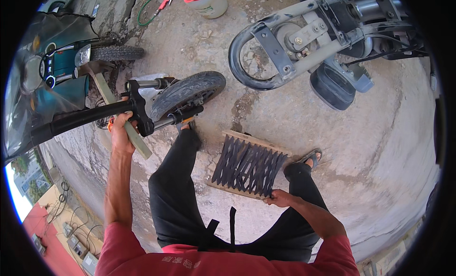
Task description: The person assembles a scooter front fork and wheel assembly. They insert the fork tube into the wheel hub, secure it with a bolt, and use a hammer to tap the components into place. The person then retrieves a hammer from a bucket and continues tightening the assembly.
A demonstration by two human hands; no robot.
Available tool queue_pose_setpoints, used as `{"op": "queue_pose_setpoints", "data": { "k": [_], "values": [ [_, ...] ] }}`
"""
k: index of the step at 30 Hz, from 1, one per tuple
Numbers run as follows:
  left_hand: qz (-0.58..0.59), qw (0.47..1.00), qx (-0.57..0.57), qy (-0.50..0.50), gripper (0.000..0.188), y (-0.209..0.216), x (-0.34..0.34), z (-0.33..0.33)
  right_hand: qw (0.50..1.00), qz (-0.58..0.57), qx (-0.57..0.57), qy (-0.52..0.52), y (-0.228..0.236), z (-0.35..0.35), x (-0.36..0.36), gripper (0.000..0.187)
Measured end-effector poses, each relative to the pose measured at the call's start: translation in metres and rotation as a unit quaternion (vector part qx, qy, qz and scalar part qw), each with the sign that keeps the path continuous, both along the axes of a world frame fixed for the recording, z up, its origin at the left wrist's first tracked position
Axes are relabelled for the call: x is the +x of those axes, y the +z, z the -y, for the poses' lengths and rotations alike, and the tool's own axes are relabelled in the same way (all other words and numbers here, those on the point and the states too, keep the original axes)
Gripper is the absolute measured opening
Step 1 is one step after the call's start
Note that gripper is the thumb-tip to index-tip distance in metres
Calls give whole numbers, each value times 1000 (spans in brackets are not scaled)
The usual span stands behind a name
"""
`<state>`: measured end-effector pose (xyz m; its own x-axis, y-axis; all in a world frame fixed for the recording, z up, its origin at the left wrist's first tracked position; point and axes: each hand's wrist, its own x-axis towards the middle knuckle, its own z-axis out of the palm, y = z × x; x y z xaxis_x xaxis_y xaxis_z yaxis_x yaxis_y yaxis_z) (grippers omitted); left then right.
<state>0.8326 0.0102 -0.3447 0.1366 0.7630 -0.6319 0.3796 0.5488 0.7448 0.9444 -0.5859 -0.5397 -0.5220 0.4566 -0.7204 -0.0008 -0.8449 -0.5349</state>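
Observation:
My left hand (122, 136) is closed round a long wooden bar (140, 145), just under the black steering stem of a motorbike front fork (138, 107). A brown piece shows at the bar's far end. The fork lies tilted on my left, with its wheel (187, 95) between the two legs. Low between my feet is a wooden-framed stool seat (248, 165), laced with crossing black straps. My right hand (280, 198) grips its near right corner, and some fingers are hidden beneath the edge.
A stripped motorbike frame (266, 31) with a bare tubular rear loop stands at the far right. Beyond my left hand are a teal vehicle (61, 69) and its small tyre (117, 53). A white bucket with a red lid (208, 4) and a red air gun (163, 5) lie ahead.

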Motion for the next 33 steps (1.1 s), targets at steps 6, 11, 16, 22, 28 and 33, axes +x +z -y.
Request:
{"op": "queue_pose_setpoints", "data": {
  "k": [6,11,16,22,28,33],
  "values": [
    [45,998,42,1,64,-5,5,13,976,30,121,179,-50,-9,-47,46],
    [72,996,43,-30,64,-11,10,19,933,16,137,332,-75,-32,-35,46],
    [154,987,23,-28,60,-22,18,24,855,-59,162,490,-89,-73,-28,37],
    [304,952,-31,-32,66,-54,0,4,892,150,47,423,3,-223,101,35],
    [372,927,-40,-9,65,-66,6,15,946,257,193,-42,57,-323,109,58],
    [427,904,-14,-2,65,-62,-34,12,948,109,142,-264,115,-425,20,62]
  ]
}}
